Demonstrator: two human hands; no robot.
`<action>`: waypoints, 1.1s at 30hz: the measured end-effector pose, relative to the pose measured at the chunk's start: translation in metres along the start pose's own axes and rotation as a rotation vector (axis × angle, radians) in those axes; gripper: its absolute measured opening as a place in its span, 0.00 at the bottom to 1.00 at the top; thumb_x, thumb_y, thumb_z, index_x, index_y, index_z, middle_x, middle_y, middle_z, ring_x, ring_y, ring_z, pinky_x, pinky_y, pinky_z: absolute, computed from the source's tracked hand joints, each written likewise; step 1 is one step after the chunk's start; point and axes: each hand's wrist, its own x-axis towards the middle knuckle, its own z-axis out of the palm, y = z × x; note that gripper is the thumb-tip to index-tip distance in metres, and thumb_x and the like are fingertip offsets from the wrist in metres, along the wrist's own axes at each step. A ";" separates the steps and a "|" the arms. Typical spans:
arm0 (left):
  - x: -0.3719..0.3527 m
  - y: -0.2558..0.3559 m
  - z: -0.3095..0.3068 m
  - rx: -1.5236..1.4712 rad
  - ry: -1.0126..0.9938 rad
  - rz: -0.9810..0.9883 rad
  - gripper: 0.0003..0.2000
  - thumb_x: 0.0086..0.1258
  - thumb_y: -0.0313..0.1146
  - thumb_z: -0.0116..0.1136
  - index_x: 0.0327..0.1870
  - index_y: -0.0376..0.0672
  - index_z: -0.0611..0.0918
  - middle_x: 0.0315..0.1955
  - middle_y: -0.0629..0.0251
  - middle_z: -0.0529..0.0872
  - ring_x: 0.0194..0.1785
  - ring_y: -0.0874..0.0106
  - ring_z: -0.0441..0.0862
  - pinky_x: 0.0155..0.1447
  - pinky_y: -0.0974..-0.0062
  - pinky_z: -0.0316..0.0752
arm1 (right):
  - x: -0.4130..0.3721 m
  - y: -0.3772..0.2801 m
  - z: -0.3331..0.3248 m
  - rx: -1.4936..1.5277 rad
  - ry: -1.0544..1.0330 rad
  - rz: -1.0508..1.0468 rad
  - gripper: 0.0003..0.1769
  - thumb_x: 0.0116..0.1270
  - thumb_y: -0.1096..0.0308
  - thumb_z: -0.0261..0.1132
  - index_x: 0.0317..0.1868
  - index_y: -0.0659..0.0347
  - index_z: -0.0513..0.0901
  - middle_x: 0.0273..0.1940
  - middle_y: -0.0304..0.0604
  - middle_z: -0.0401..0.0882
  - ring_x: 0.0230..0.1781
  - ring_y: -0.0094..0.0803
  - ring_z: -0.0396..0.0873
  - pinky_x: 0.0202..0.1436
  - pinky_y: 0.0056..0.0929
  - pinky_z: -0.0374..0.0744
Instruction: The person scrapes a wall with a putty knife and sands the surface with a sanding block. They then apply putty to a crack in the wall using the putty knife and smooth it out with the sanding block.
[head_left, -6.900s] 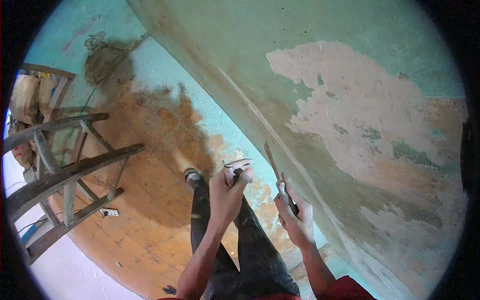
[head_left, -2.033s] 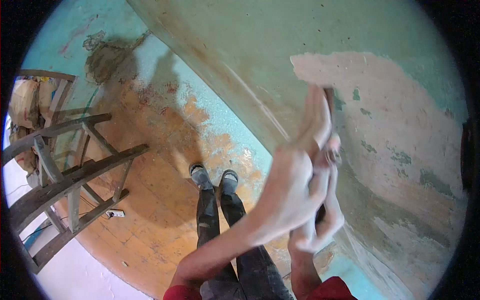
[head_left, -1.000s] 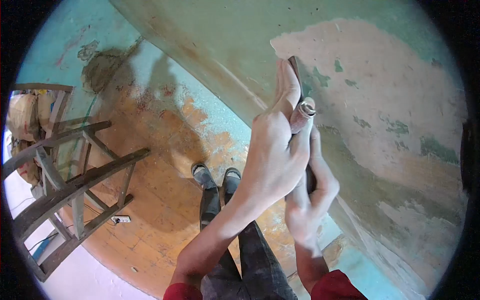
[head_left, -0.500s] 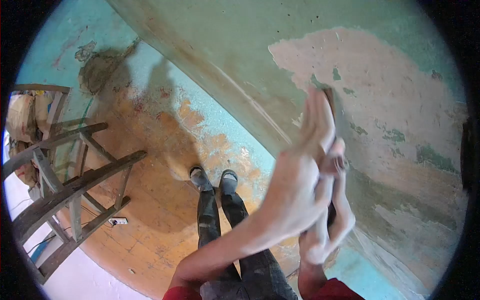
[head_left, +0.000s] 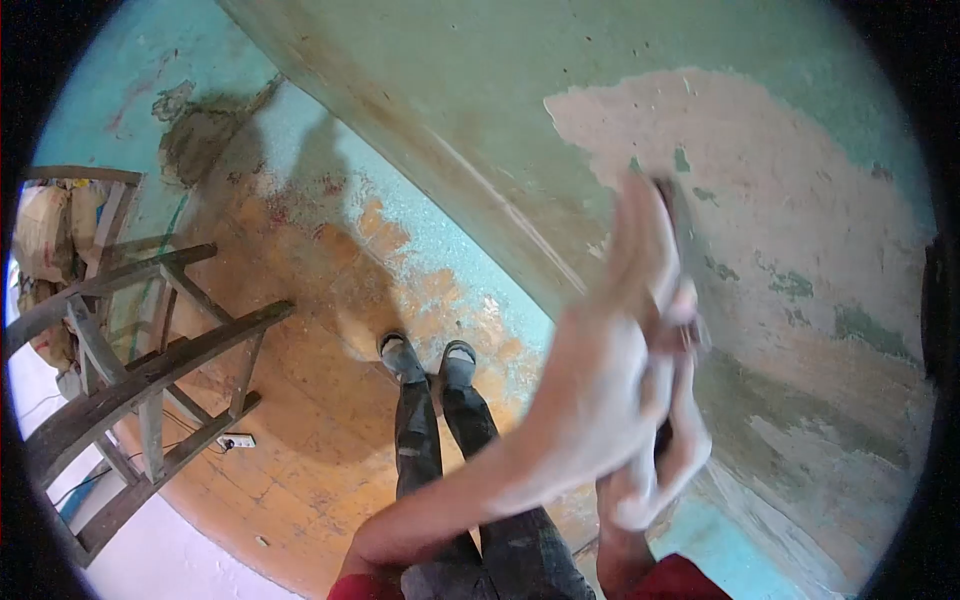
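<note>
My right hand [head_left: 655,485] is closed around a dark, narrow tool [head_left: 664,188] seen almost edge-on, which looks like a scraper. The tool stands against the wall [head_left: 740,130], beside a pale patch where the green paint is gone. Flat and stretched out, the fingers of my left hand [head_left: 610,350] lie along the tool's near side. Pale dust coats both hands. Motion smears the left hand and the tool's upper end, and the hands hide most of the tool.
A wooden ladder [head_left: 150,370] leans at the left, near stacked sacks [head_left: 45,235]. A white power strip [head_left: 237,441] with a cable lies on the worn orange and turquoise floor [head_left: 300,400]. My shoes [head_left: 458,362] stand close to the wall's base.
My left hand and the tool's upper part have shifted slightly to the right. The wall also sits slightly farther right in view. My right hand keeps its grip.
</note>
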 end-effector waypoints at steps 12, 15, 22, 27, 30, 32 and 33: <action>-0.005 0.002 -0.003 -0.171 -0.038 -0.073 0.42 0.63 0.17 0.55 0.79 0.34 0.49 0.75 0.31 0.51 0.75 0.38 0.57 0.73 0.54 0.67 | -0.012 0.004 0.004 -0.176 0.032 -0.095 0.32 0.70 0.70 0.57 0.74 0.71 0.65 0.56 0.55 0.82 0.56 0.30 0.78 0.59 0.26 0.74; -0.003 0.008 -0.004 -0.121 -0.048 -0.108 0.42 0.63 0.16 0.53 0.79 0.34 0.48 0.75 0.32 0.50 0.76 0.39 0.52 0.76 0.57 0.64 | -0.013 0.002 -0.008 0.085 -0.009 0.004 0.31 0.68 0.72 0.56 0.72 0.72 0.68 0.55 0.52 0.81 0.56 0.28 0.78 0.59 0.24 0.73; -0.004 0.007 -0.003 0.029 -0.036 -0.015 0.38 0.66 0.20 0.55 0.77 0.28 0.52 0.73 0.28 0.54 0.75 0.36 0.53 0.72 0.57 0.70 | -0.025 0.012 0.005 -0.031 0.167 0.033 0.28 0.71 0.73 0.55 0.70 0.75 0.69 0.55 0.52 0.82 0.55 0.26 0.76 0.59 0.22 0.71; 0.010 0.018 -0.012 -0.029 -0.006 -0.071 0.38 0.66 0.19 0.53 0.77 0.29 0.51 0.74 0.29 0.54 0.76 0.37 0.53 0.70 0.56 0.72 | 0.005 -0.017 0.013 0.159 0.001 -0.055 0.25 0.72 0.74 0.57 0.68 0.74 0.72 0.49 0.45 0.83 0.44 0.19 0.78 0.47 0.17 0.73; 0.003 0.018 -0.012 0.014 -0.057 -0.049 0.37 0.68 0.18 0.51 0.78 0.31 0.51 0.74 0.31 0.53 0.76 0.37 0.54 0.68 0.57 0.74 | 0.003 -0.017 0.016 0.131 0.045 -0.093 0.23 0.74 0.73 0.55 0.67 0.73 0.73 0.45 0.42 0.83 0.41 0.19 0.76 0.45 0.16 0.72; 0.018 0.011 -0.027 0.087 -0.028 0.022 0.37 0.69 0.19 0.51 0.79 0.33 0.51 0.75 0.32 0.52 0.77 0.38 0.52 0.67 0.57 0.75 | 0.002 -0.016 0.014 0.104 0.083 -0.128 0.23 0.75 0.72 0.54 0.67 0.72 0.73 0.41 0.39 0.82 0.38 0.18 0.75 0.43 0.16 0.71; 0.015 0.022 -0.028 -0.122 -0.068 -0.196 0.37 0.70 0.21 0.52 0.79 0.33 0.51 0.75 0.32 0.52 0.77 0.38 0.52 0.67 0.57 0.75 | -0.007 -0.018 0.012 0.013 0.041 -0.092 0.21 0.75 0.73 0.54 0.66 0.72 0.73 0.49 0.43 0.83 0.46 0.21 0.76 0.50 0.19 0.73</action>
